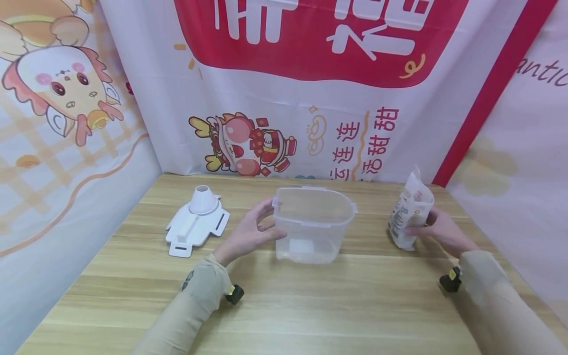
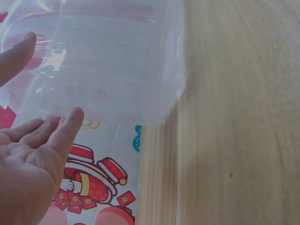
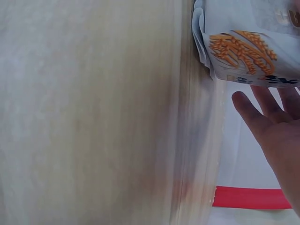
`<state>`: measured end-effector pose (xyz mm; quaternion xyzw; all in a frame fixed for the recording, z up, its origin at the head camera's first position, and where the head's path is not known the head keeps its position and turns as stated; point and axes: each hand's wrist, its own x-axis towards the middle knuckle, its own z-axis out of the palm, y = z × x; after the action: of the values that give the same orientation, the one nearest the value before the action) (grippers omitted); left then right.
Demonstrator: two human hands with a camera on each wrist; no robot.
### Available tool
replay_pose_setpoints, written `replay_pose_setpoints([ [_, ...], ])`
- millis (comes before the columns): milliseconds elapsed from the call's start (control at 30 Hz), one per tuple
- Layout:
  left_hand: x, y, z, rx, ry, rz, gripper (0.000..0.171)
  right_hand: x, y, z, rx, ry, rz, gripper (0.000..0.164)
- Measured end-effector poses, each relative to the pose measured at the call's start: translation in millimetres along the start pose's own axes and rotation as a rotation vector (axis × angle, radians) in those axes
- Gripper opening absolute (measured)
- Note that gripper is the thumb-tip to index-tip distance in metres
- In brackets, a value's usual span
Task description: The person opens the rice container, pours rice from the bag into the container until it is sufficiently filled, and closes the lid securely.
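Observation:
A clear plastic container (image 1: 312, 224) with an open top stands on the table near the middle. My left hand (image 1: 253, 231) is at its left end, thumb in front of the wall and fingers near the rim. In the left wrist view the left fingers (image 2: 70, 124) are loosely extended beside the clear wall. At the right, my right hand (image 1: 441, 229) holds a white packet (image 1: 410, 214) upright between thumb and fingers. Orange wheat ears are printed on the packet (image 3: 248, 51) in the right wrist view, where the fingers reach its side.
Left of the container lies a flat white plastic lid (image 1: 201, 229) with side clips and a white cone-shaped piece (image 1: 203, 199) on top. The wood-grain table (image 1: 333, 305) meets a printed cloth backdrop (image 1: 266, 98) at the back; cloth also hangs along both sides.

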<state>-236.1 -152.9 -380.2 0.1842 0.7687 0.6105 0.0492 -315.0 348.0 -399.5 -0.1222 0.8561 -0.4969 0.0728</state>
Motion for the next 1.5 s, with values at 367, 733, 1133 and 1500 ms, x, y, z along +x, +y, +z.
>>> replay_pose_setpoints([
  [367,-10.8,29.0,5.1,-0.009,-0.007,-0.01,0.08,3,2,-3,0.009,-0.006,0.028,0.087],
  [733,-10.4,25.5,5.6,-0.021,0.005,0.018,0.08,4,3,1,0.034,-0.016,0.015,0.087],
  [1133,-9.7,23.1,5.4,-0.013,0.007,0.025,0.081,0,1,7,0.003,0.026,-0.017,0.08],
  [1500,-5.9,15.4,3.1,-0.014,0.01,0.03,0.081,1,-3,12,-0.008,0.043,-0.022,0.079],
])
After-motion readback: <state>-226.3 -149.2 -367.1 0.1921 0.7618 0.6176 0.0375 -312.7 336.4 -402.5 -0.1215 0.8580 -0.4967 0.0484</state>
